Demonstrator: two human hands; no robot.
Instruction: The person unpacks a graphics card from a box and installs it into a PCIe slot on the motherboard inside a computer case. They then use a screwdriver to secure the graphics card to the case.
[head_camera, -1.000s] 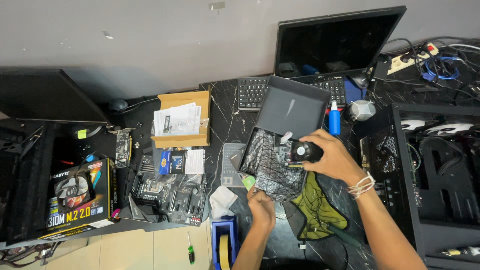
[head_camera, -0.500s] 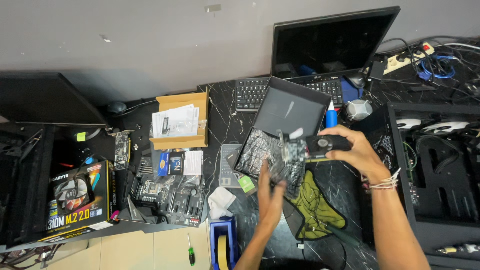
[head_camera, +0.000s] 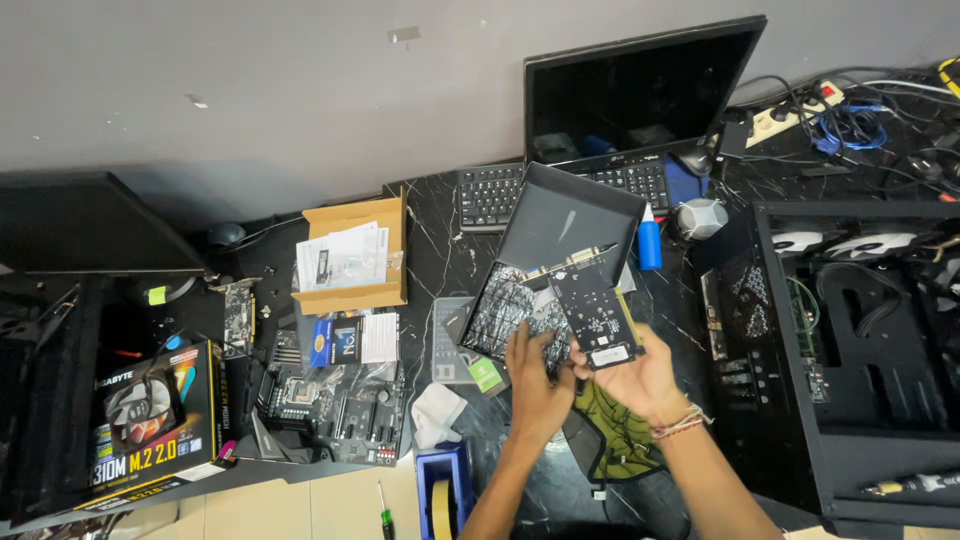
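To your right stands one open black computer case (head_camera: 850, 350), its side off and two pale fans showing inside. At the back of the dark marble table (head_camera: 440, 250) sits one laptop (head_camera: 630, 110), and in front of it one shallow black box (head_camera: 565, 220) stands open. On the left lie one colourful printed carton (head_camera: 150, 420), one brown cardboard box (head_camera: 350, 255) with papers in it, and one motherboard (head_camera: 330, 405) lying flat. Nearer you are one silvery anti-static bag (head_camera: 510, 310), one olive cloth (head_camera: 615, 435) under your wrists, one blue tape dispenser (head_camera: 445, 490) and one small blue bottle (head_camera: 649, 242). The thing that matters is the single black expansion card (head_camera: 590, 310): it sits just above and between your hands, raised off the table over the bag. Its long axis runs from upper left to lower right, with the metal bracket end toward the black box. Your right hand (head_camera: 640, 375) is closed around its lower right end and carries it. Your left hand (head_camera: 535, 365) is just beside it, fingers touching the bag and the card's lower edge, so the hands are close together but not joined. The case lies to the right, on your right hand's side.
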